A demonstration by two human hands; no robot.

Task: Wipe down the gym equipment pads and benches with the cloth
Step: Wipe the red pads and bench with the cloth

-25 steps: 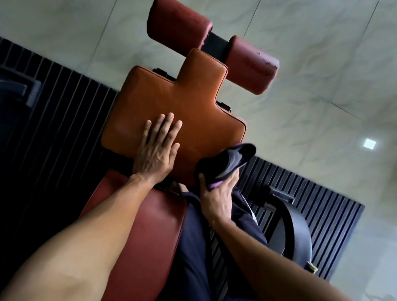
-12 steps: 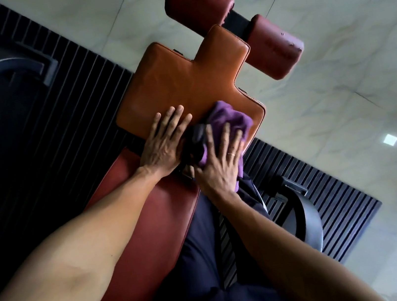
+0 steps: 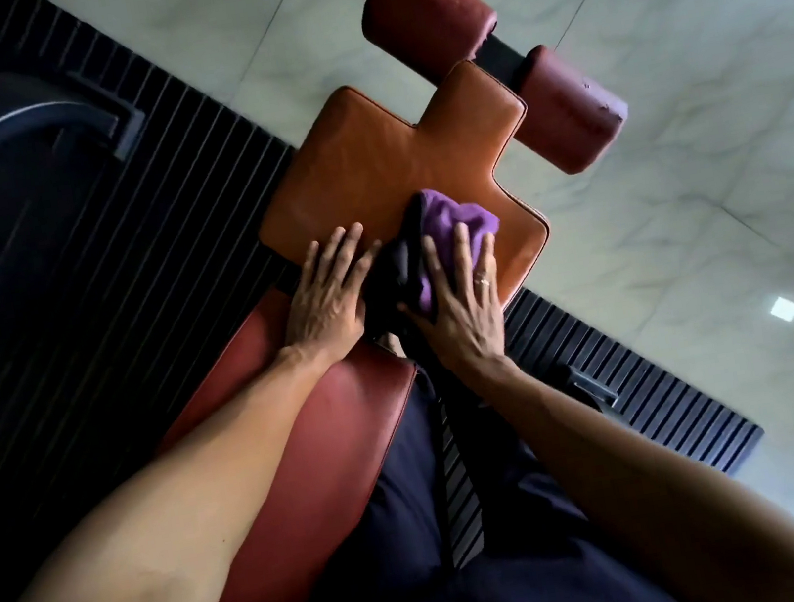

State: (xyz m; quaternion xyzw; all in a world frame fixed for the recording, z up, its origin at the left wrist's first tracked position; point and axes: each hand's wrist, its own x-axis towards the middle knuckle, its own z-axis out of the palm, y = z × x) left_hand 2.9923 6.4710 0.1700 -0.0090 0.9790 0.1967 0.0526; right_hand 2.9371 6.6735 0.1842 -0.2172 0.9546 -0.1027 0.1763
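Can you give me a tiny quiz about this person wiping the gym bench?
1. True or false: the right hand presses a bunched purple cloth onto the orange leather T-shaped pad.
2. Where does the left hand rest? A on the cloth; B on the orange pad; C in the air.
3. Fill in: beyond the pad sit ___ dark red foam rollers.
Key: 1 true; 2 B; 3 two.

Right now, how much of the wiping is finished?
Nothing looks plainly finished. The right hand presses the purple cloth on the near corner of the orange leather T-shaped pad, while the left hand rests flat beside it. The two dark red padded rollers and the long red bench pad are not under the cloth, so they likely remain.
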